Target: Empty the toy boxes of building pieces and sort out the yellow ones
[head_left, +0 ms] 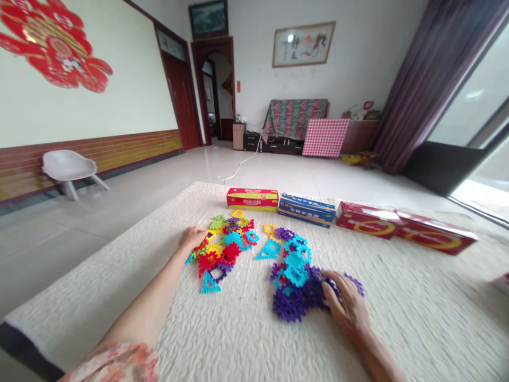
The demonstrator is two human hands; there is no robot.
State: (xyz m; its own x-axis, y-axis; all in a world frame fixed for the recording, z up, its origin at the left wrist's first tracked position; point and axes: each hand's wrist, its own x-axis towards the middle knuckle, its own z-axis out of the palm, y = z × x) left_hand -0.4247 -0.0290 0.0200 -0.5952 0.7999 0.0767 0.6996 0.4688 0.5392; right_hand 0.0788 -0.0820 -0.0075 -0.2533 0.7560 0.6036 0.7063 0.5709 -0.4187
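Observation:
Two heaps of flat toothed plastic pieces lie on a cream quilted mat (246,339). The left heap (225,244) mixes red, yellow, green, blue and purple pieces. My left hand (192,236) rests on its left edge, fingers curled over pieces. The right heap (296,278) is mostly cyan on top and purple below. My right hand (345,305) lies on its right side, fingers spread and pressed flat on the purple pieces. A loose cyan triangle (209,283) sits in front of the left heap.
Several long boxes line the mat's far edge: a red and yellow one (252,199), a blue one (306,209), two red ones (405,227). A white chair (69,168) stands by the left wall. Tiled floor, a covered sofa (294,119) and a checked board (325,138) lie beyond.

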